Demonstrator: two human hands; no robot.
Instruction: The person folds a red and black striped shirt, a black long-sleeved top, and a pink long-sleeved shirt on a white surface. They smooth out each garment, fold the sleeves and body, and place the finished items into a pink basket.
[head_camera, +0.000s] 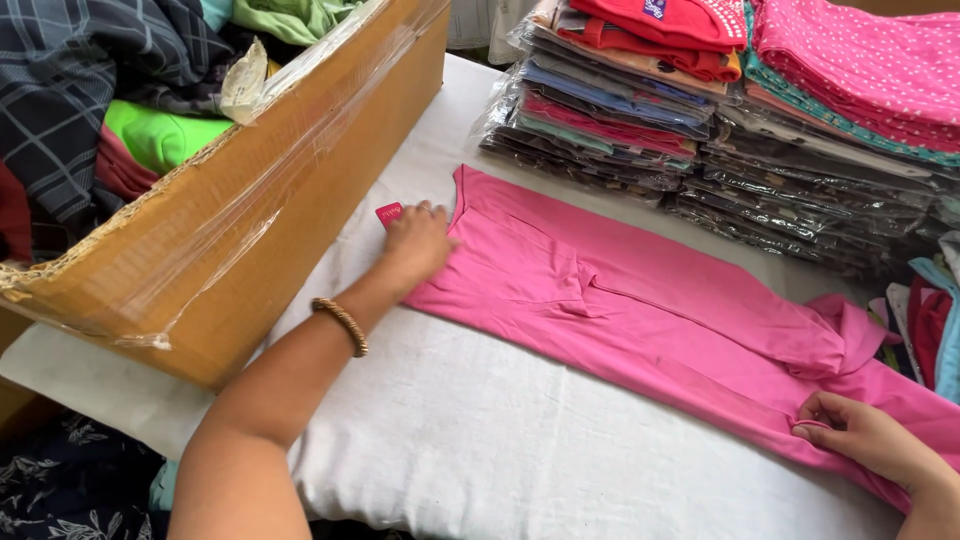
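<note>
- Nearest the camera, the left forearm reaches out from the near edge with a beaded bracelet (341, 325) on its wrist.
- White cloth covers the counter (480, 440), lightly creased; little of the room shows beyond it.
- Left hand (417, 243) lies flat, fingers together, pressing the left end of the pink garment (640, 300), with nothing clamped in its grip.
- Right hand (868, 436), at the near right, pinches the garment's lower edge between thumb and fingers; its wrist is cut off by the frame.
- Pink garment lies folded lengthwise across the middle of the counter, running from the left hand to the near right, where it bunches.
- Small red tag (388, 213) peeks out just left of the left hand, mostly hidden.
- Cardboard box (250, 210), taped, sits on the left, heaped with mixed clothes.
- Stacks of bagged folded clothes (700, 130) fill the far right; what lies at the right edge is hard to make out.
</note>
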